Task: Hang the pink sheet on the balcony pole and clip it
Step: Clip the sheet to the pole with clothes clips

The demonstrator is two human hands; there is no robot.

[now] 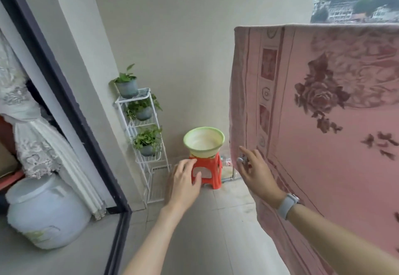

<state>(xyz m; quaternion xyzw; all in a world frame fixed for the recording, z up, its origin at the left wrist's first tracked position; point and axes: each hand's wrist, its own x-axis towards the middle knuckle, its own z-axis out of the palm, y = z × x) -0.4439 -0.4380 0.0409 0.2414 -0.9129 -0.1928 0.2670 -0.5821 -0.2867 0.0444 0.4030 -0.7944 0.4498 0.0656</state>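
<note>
Although the pole itself is hidden under the cloth, the pink rose-patterned cotton sheet [323, 106] already hangs draped over it, its top fold running level along the balcony's open side and its near edge falling straight down. By my reading the hanging is done and the clipping is what remains; no clip shows on the top fold. The right hand [257, 170], a pale grey watch [288, 204] on its wrist, lies against the sheet's lower near edge with its grip narrow, pinching a small silvery metal clip [242, 159]. The left hand [185, 179] hangs free in the air beside it, fingers relaxed and holding nothing. Beyond both hands a green-rimmed plastic basin [204, 139] sits on an orange plastic stool [216, 179], and a white wire plant rack [142, 136] with potted greenery stands against the wall.
</note>
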